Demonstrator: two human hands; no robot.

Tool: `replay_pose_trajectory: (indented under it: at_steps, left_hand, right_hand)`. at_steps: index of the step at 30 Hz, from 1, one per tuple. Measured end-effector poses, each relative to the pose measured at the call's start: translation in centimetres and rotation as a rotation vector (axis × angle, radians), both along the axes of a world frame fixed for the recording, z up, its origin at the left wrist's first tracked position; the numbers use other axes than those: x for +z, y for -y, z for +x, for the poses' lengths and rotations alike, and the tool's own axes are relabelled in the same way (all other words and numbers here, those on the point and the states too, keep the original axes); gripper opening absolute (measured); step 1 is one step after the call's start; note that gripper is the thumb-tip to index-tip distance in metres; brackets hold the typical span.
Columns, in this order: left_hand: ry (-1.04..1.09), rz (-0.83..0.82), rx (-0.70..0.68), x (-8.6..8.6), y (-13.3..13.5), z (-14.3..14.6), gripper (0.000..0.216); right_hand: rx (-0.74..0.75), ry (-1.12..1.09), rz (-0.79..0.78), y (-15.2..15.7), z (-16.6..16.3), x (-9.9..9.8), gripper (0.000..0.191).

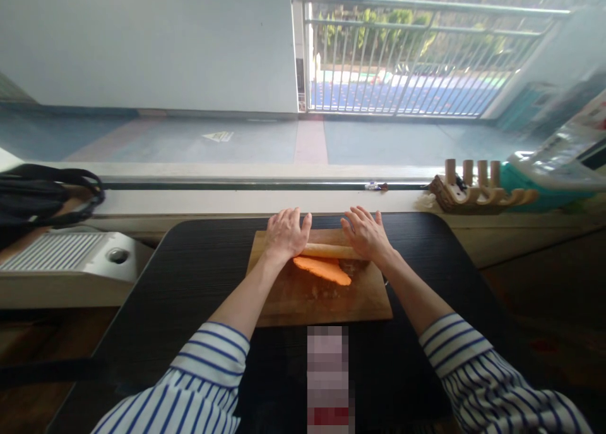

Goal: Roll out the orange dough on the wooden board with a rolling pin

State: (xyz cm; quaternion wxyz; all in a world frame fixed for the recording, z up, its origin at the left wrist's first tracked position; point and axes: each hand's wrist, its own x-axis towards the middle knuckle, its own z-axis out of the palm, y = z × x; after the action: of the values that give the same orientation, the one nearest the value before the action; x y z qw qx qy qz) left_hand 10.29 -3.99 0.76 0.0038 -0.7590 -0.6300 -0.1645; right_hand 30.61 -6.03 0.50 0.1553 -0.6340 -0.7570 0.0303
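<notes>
A light wooden rolling pin (pixel 331 251) lies crosswise on a wooden board (pixel 326 308). On the pin's left end rests my left hand (pixel 286 235), palm down, with its fingers stretched forward and thumb out. My right hand (pixel 368 237) lies the same way over the right end, fingers extended and slightly apart. Both palms hide the pin's ends. A flat, elongated orange sheet of dough (pixel 324 270) slants across the board, its far edge under or against the pin. Small pale crumbs and smears show on the board nearer to me.
The board sits on a black table (pixel 203 295) with rounded corners. Behind it runs a white window ledge (pixel 227 200). A wooden rack with pegs (pixel 473 194) and a teal container (pixel 525 175) stand at right. At left are a black bag (pixel 38 194) and a white slatted unit (pixel 71 254).
</notes>
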Motion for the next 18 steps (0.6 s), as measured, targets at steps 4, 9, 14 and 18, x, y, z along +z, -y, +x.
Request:
replay_pose_trajectory:
  at_steps: [4,9,14,18]
  left_hand:
    - [-0.01,0.019,-0.009,0.0,-0.3,0.0,0.055]
    - [-0.047,-0.038,-0.012,-0.5,0.6,-0.4,0.056]
    - [-0.086,-0.14,-0.025,-0.8,2.2,-0.9,0.058]
    - [-0.113,-0.087,-0.06,-0.9,3.9,-1.2,0.058]
  right_hand:
    - [-0.012,0.017,0.002,-0.1,-0.1,0.1,0.039]
    - [0.024,0.043,-0.019,0.9,-0.3,0.5,0.039]
    - [0.062,0.043,-0.031,2.8,-0.5,0.4,0.043]
    - [0.074,0.057,-0.046,4.2,-0.6,-0.2,0.046]
